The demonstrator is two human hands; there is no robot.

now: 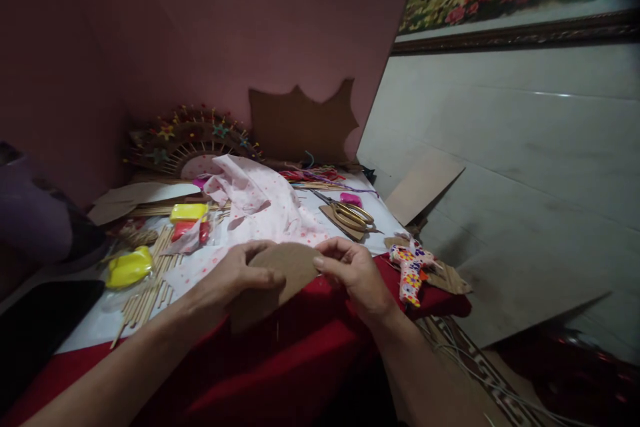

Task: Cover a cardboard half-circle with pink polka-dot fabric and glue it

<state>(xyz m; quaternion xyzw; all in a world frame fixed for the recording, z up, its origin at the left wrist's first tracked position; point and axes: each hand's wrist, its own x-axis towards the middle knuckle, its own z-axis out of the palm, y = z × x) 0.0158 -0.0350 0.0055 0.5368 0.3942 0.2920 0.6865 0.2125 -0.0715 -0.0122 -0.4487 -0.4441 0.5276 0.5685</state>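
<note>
A brown cardboard piece with a rounded upper edge [287,273] is held up between my two hands, over the red cloth at the table's near edge. My left hand [247,277] grips its left side, thumb laid across the front face. At its right edge my right hand [353,270] pinches the board between thumb and fingers. Just beyond the cardboard lies a crumpled white fabric with pink dots [265,197]. Gold-handled scissors [353,215] rest past my right hand. A flower-patterned glue gun [413,270] lies to its right.
Yellow clay packets [130,268] and thin wooden sticks [150,293] lie at the left, near a dark flat object [55,310]. A decorated stick fan [195,140] and a jagged cardboard sheet [303,123] lean against the wall. Cables [465,360] run along the floor at right.
</note>
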